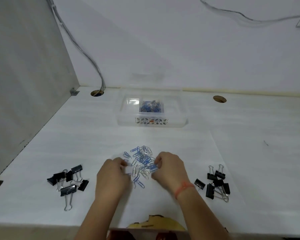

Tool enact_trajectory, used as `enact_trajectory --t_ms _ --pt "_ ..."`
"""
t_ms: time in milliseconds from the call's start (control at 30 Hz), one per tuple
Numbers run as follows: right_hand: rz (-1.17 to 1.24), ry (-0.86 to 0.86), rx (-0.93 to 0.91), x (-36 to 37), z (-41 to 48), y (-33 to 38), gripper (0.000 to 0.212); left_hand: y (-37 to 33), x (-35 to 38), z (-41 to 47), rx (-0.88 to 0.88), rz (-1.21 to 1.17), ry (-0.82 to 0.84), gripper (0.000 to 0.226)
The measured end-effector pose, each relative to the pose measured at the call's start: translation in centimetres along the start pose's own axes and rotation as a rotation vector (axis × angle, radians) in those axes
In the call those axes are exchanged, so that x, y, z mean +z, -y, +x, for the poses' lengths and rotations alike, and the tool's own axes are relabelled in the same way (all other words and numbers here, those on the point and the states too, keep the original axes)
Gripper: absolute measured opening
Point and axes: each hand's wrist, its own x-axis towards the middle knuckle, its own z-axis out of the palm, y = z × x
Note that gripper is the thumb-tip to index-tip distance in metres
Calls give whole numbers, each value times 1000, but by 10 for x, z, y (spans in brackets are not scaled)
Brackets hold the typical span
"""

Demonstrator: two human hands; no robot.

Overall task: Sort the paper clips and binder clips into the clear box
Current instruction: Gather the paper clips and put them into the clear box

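From the head camera, a white matte tabletop [249,135] carries three loose groups and one container. In the middle near the front edge lies a pile of thin bent-wire paper clips [142,161], blue ones mixed with silver ones; they overlap too much for an exact count, several dozen at a guess. The left hand [113,177] rests on the pile's left edge with fingers curled down and pinched together on the clips, though which clip it holds is blurred. The right hand [170,170] curls over the pile's right edge, its fingertips closed on a small bunch of blue clips; a thin orange-red thread bracelet [184,187] circles that wrist. To the left sits a cluster of black binder clips with silver wire handles [68,181], about six, some tipped on their sides. To the right lies a second cluster of black binder clips [215,184], about seven, touching and overlapping so the count is uncertain. Well behind the pile stands a clear plastic rectangular box [177,118] with a patterned label on its front wall and inner dividers; one middle compartment holds a heap of blue and silver paper clips [151,106], while the other compartments are hard to read through the glare. Two round cable holes [219,99] pierce the tabletop at the back, and a grey cable [87,52] drops into the left one.
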Motion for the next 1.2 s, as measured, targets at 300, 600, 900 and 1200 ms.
enact_trajectory --t_ms 300,600,900,1200 --pt "4 -125 -88 -8 32 9 31 3 -4 22 64 -13 -171 34" --pt "-76 -95 -190 11 36 18 33 -5 -3 41 205 -43 -42 43" --pt "-74 35 -426 33 49 31 36 7 -13 37 21 -152 -112 41" --pt "-90 -108 -457 7 15 9 32 21 -30 6 70 113 120 56"
